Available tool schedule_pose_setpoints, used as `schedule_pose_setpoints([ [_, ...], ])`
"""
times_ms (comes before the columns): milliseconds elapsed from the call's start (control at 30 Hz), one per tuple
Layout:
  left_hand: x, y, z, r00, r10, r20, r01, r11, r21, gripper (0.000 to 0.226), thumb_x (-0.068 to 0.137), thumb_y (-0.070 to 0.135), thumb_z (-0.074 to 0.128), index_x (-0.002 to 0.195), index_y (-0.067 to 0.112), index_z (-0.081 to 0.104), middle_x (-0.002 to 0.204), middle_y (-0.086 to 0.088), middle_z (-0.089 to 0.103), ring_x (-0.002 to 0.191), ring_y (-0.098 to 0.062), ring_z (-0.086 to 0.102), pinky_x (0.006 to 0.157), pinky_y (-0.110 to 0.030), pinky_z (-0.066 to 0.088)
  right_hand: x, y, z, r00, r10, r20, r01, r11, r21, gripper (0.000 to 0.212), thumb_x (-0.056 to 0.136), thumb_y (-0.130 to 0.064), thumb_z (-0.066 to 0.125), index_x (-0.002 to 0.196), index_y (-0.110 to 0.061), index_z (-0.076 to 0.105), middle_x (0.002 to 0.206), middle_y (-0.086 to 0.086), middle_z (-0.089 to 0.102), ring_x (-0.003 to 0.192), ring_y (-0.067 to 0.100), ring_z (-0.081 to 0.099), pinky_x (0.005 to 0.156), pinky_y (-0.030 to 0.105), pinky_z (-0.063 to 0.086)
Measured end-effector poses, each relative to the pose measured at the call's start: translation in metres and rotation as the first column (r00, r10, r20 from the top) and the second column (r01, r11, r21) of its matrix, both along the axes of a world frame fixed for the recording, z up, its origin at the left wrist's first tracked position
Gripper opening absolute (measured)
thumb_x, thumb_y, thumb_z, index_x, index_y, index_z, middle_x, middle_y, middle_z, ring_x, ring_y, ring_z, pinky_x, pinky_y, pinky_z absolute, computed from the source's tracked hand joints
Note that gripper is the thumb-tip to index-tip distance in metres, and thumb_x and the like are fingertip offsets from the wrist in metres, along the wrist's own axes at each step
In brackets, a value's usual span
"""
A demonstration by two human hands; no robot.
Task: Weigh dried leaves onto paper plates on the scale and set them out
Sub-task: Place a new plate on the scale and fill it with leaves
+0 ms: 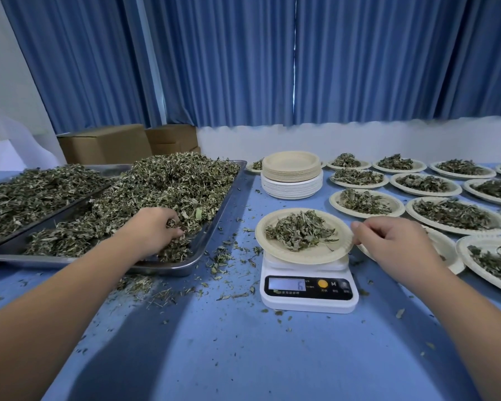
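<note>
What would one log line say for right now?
left hand: grips leaves in tray | right hand: pinches plate rim on scale | filled plates: set out right

One wide-angle view, worn on the head. Looks forward and down along the counter (243, 357) toward the blue curtains (359, 68) at the back. Sits close above the near part of the counter, with the scale (308, 293) near, just below centre. Bends straight lines near the borders.

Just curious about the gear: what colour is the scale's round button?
The button is orange, on the black panel of the scale; head view.
</note>
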State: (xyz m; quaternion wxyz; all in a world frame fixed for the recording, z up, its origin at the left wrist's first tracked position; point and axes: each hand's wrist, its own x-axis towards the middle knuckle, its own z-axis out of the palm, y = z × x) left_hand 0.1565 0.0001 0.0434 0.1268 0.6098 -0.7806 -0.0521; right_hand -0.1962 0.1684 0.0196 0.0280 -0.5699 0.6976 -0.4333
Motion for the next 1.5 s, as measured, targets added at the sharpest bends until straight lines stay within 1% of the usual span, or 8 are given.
schedule_pose_setpoints([
  [233, 0.000, -0.002, 0.000, 0.997, -0.038, 0.073, 0.047, 0.991, -0.124, 0.014, 0.102, 0.026, 0.043, 0.106, 0.023, 0.057, 0.073, 0.000, 0.060, 0.052, -0.016, 0.052, 0.051, -0.028, 0.040, 0.000, 0.001, 0.000, 1.000, 0.012, 0.020, -0.012, 1.000, -0.002, 0.039, 0.094, -0.028, 0.057, 0.064, -0.004, 0.063, 0.036, -0.007, 0.034, 0.036, 0.008, 0.033, 0.040, 0.018, 0.029],
  [500, -0.011, 0.000, 0.001, 0.995, -0.098, -0.024, 0.095, 0.991, -0.093, 0.017, 0.102, 0.032, 0.044, 0.095, 0.017, 0.050, 0.064, -0.005, 0.057, 0.045, -0.013, 0.045, 0.042, -0.025, 0.033, 0.000, -0.002, -0.002, 1.000, 0.005, -0.010, -0.006, 1.000, -0.020, 0.040, 0.094, -0.028, 0.057, 0.066, -0.001, 0.063, 0.037, -0.006, 0.034, 0.037, 0.009, 0.033, 0.040, 0.018, 0.029],
  [700, -0.018, -0.003, 0.005, 0.999, -0.031, -0.011, 0.031, 0.999, -0.043, 0.023, 0.098, 0.000, 0.044, 0.099, 0.018, 0.059, 0.078, -0.004, 0.058, 0.045, -0.013, 0.046, 0.034, -0.018, 0.031, -0.001, -0.004, -0.003, 0.999, 0.008, -0.034, -0.009, 0.999, -0.037, 0.040, 0.093, -0.029, 0.057, 0.066, 0.000, 0.062, 0.037, -0.006, 0.033, 0.038, 0.008, 0.035, 0.042, 0.017, 0.030],
  [867, -0.021, -0.006, 0.008, 0.999, -0.040, -0.023, 0.037, 0.992, -0.123, 0.024, 0.098, 0.000, 0.040, 0.100, 0.015, 0.058, 0.073, -0.008, 0.058, 0.047, -0.018, 0.047, 0.038, -0.024, 0.034, -0.001, -0.005, -0.004, 1.000, 0.026, -0.013, -0.027, 0.999, -0.040, 0.039, 0.093, -0.028, 0.058, 0.059, -0.010, 0.062, 0.036, -0.007, 0.033, 0.037, 0.007, 0.035, 0.041, 0.016, 0.030],
  [1067, -0.051, 0.008, 0.017, 0.948, -0.112, -0.298, 0.072, 0.987, -0.140, 0.022, 0.102, 0.013, 0.039, 0.090, 0.020, 0.057, 0.067, -0.003, 0.056, 0.043, -0.013, 0.039, 0.030, -0.017, 0.026, 0.000, -0.005, -0.003, 0.999, 0.037, 0.007, -0.036, 0.997, -0.064, 0.039, 0.093, -0.028, 0.057, 0.060, -0.007, 0.062, 0.038, -0.006, 0.032, 0.036, 0.009, 0.032, 0.039, 0.016, 0.027],
  [1233, -0.096, 0.030, 0.033, 0.796, -0.237, -0.557, 0.196, 0.972, -0.133, 0.023, 0.102, 0.019, 0.043, 0.090, 0.023, 0.062, 0.057, 0.006, 0.048, 0.034, -0.002, 0.034, 0.032, -0.014, 0.025, -0.003, -0.005, -0.002, 1.000, -0.007, 0.005, 0.007, 0.997, -0.083, 0.043, 0.093, -0.031, 0.055, 0.069, 0.004, 0.061, 0.038, -0.005, 0.030, 0.037, 0.010, 0.031, 0.039, 0.017, 0.026],
  [1367, -0.136, 0.042, 0.043, 0.689, -0.342, -0.639, 0.296, 0.938, -0.184, 0.023, 0.101, 0.021, 0.046, 0.087, 0.026, 0.063, 0.062, 0.005, 0.051, 0.034, 0.002, 0.038, 0.033, -0.012, 0.028, -0.001, -0.004, 0.000, 1.000, -0.005, -0.019, 0.003, 0.995, -0.095, 0.043, 0.092, -0.030, 0.055, 0.068, 0.004, 0.061, 0.039, -0.004, 0.031, 0.039, 0.010, 0.032, 0.041, 0.019, 0.027],
  [1500, -0.162, 0.045, 0.041, 0.692, -0.415, -0.590, 0.406, 0.900, -0.157, 0.015, 0.099, 0.023, 0.051, 0.093, 0.028, 0.063, 0.078, -0.002, 0.061, 0.036, 0.000, 0.036, 0.037, -0.014, 0.030, 0.000, -0.003, 0.000, 0.999, 0.022, -0.028, -0.025, 0.995, -0.093, 0.043, 0.093, -0.029, 0.055, 0.066, 0.004, 0.060, 0.040, -0.005, 0.030, 0.040, 0.009, 0.032, 0.042, 0.018, 0.028],
])
